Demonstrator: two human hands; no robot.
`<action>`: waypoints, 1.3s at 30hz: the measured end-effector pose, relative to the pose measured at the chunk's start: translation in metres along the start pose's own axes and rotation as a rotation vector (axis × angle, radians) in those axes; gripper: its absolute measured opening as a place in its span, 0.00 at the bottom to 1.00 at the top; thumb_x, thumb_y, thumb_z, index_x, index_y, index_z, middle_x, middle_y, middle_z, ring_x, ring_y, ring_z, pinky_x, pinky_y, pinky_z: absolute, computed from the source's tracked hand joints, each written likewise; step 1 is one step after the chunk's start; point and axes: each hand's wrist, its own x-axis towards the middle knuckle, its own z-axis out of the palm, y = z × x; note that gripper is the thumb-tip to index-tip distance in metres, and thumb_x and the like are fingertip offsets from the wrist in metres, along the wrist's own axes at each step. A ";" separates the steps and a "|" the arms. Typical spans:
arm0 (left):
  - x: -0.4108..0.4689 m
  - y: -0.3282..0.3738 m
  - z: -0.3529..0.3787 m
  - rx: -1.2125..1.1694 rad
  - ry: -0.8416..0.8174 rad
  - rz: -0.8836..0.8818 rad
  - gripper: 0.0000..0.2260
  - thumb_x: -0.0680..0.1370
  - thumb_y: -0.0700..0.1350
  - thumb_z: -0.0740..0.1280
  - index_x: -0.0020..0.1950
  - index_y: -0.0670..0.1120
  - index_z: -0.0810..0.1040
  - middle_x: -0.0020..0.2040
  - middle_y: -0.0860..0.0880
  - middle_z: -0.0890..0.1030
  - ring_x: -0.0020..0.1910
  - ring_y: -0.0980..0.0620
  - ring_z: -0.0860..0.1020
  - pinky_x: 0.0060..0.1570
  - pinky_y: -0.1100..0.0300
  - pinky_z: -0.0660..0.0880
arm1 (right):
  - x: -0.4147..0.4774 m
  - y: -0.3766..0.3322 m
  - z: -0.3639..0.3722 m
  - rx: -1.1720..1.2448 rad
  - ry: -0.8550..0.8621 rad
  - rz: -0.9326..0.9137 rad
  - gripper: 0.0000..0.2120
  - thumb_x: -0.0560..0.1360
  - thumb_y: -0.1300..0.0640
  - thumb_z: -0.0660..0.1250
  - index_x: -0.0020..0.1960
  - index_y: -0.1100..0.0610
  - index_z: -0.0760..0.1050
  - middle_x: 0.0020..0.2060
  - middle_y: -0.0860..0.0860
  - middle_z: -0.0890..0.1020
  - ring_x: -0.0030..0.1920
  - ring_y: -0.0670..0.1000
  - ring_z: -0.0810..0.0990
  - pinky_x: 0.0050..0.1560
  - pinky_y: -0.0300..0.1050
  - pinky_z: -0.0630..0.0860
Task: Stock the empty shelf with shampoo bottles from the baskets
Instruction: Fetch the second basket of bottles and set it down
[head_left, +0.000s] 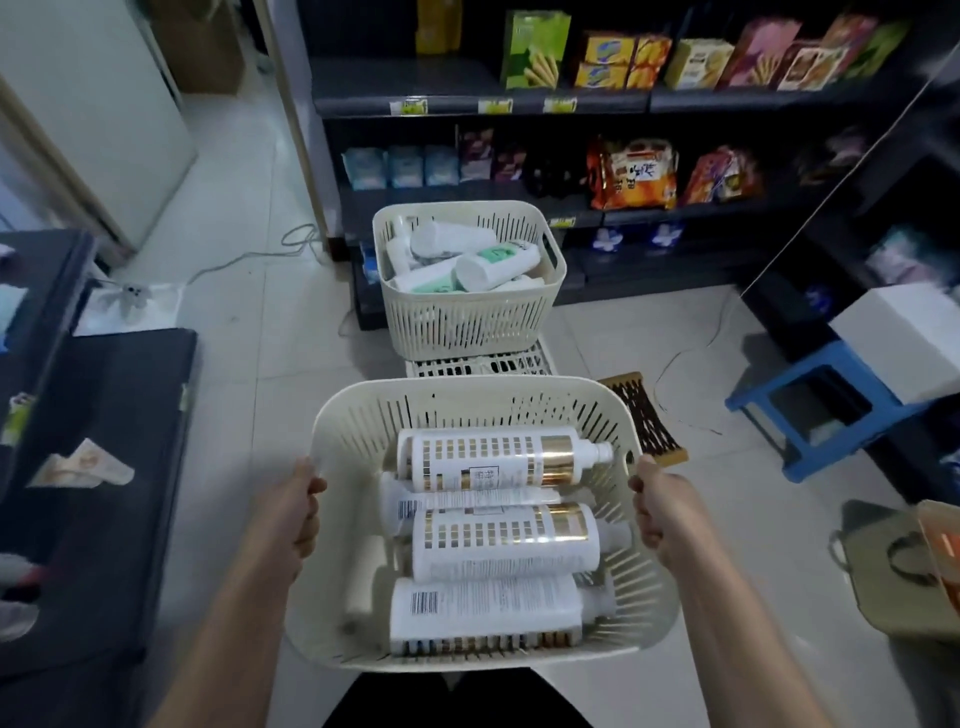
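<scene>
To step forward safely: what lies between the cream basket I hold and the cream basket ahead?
In the head view, only a flat white slatted plastic panel lies between the held cream slotted basket and the far cream basket.

A cream slotted basket (467, 387) is held up in front of the person, the left hand (304, 501) gripping its left rim and the right hand (657, 512) its right rim. Inside lie white shampoo bottles with gold bands (498, 462), stacked on their sides, caps mostly pointing right. Farther ahead a second cream basket (467, 317) sits on a flat slotted crate (478, 364) on the tiled floor, filled with white and green bottles (498, 265) (jumbled at angles). Behind it stand dark shelves (467, 98) of packaged snacks. To the right, a blue stool (810, 410) carries a white box (904, 338).
</scene>
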 end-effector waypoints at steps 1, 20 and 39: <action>0.008 0.005 0.008 -0.011 0.007 -0.010 0.16 0.82 0.53 0.57 0.41 0.44 0.71 0.23 0.53 0.61 0.14 0.58 0.57 0.19 0.73 0.54 | 0.011 -0.012 0.001 -0.002 0.000 0.004 0.19 0.82 0.44 0.55 0.45 0.58 0.72 0.28 0.48 0.67 0.25 0.47 0.61 0.27 0.41 0.60; 0.165 0.075 0.116 -0.003 0.134 -0.103 0.18 0.83 0.53 0.51 0.39 0.45 0.71 0.22 0.52 0.61 0.16 0.56 0.57 0.20 0.70 0.53 | 0.165 -0.133 0.052 0.053 -0.017 0.052 0.22 0.83 0.43 0.53 0.38 0.57 0.70 0.24 0.48 0.66 0.25 0.47 0.59 0.27 0.41 0.57; 0.206 0.057 0.170 0.321 0.349 -0.028 0.28 0.81 0.62 0.48 0.40 0.44 0.76 0.36 0.41 0.76 0.34 0.44 0.74 0.36 0.55 0.69 | 0.283 -0.140 0.071 -0.135 -0.036 -0.057 0.23 0.83 0.43 0.52 0.37 0.56 0.71 0.30 0.51 0.72 0.31 0.50 0.69 0.32 0.43 0.65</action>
